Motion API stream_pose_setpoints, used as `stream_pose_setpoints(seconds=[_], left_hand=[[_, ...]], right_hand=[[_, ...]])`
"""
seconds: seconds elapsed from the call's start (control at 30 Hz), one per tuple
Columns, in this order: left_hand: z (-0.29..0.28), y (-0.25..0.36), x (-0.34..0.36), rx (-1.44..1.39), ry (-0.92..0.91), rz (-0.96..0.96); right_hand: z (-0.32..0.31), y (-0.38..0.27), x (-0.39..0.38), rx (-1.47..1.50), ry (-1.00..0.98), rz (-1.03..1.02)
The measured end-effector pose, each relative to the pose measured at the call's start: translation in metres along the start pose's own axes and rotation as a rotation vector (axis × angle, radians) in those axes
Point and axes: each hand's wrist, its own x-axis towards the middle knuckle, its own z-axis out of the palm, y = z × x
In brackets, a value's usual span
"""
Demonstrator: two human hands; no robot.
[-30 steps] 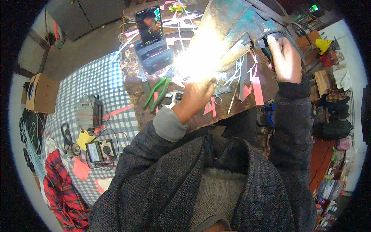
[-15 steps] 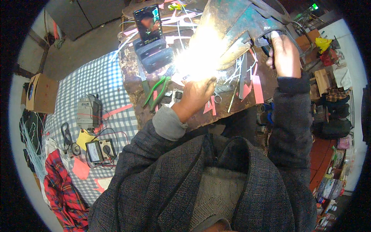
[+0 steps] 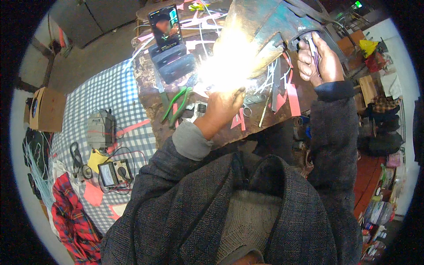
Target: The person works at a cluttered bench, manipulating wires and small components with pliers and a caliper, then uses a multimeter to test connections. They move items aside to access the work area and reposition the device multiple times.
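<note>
A large worn metal housing (image 3: 276, 20), teal and yellowish, fills the top of the work table. My right hand (image 3: 324, 59) is closed round a slim, pale stick-like tool (image 3: 314, 49) with a dark edge, its upper end at the round opening on the housing's right side. My left hand (image 3: 225, 106) is closed by the housing's lower left part, under a very bright light (image 3: 229, 62). Glare hides its fingertips and whatever they hold. Green-handled pliers (image 3: 175, 106) lie left of that hand, beside an adjustable wrench (image 3: 196, 110).
A phone (image 3: 165, 28) stands behind dark blocks (image 3: 176, 66). White strips (image 3: 271, 77) and pink strips (image 3: 292, 99) litter the wooden table (image 3: 145, 86). On the checked cloth (image 3: 117, 84) at left sit a grey device (image 3: 100, 128) and a meter with leads (image 3: 115, 172).
My right hand has turned and drawn slightly back from the opening, so its curled fingers and the slim tool now show. The left hand stays in nearly the same place.
</note>
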Motion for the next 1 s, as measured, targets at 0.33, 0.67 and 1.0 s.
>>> stream_pose_setpoints(seconds=[0.33, 0.67, 1.0], left_hand=[[0.001, -0.004, 0.0, -0.038, 0.026, 0.041], [0.003, -0.005, 0.0, -0.027, 0.006, 0.024], [0.0, -0.003, 0.0, -0.048, 0.004, 0.012]], right_hand=[[0.01, 0.001, -0.004, -1.164, 0.486, -0.635], [-0.008, -0.001, 0.003, 0.113, -0.198, 0.028], [0.008, 0.0, -0.007, -0.828, 0.29, -0.419]])
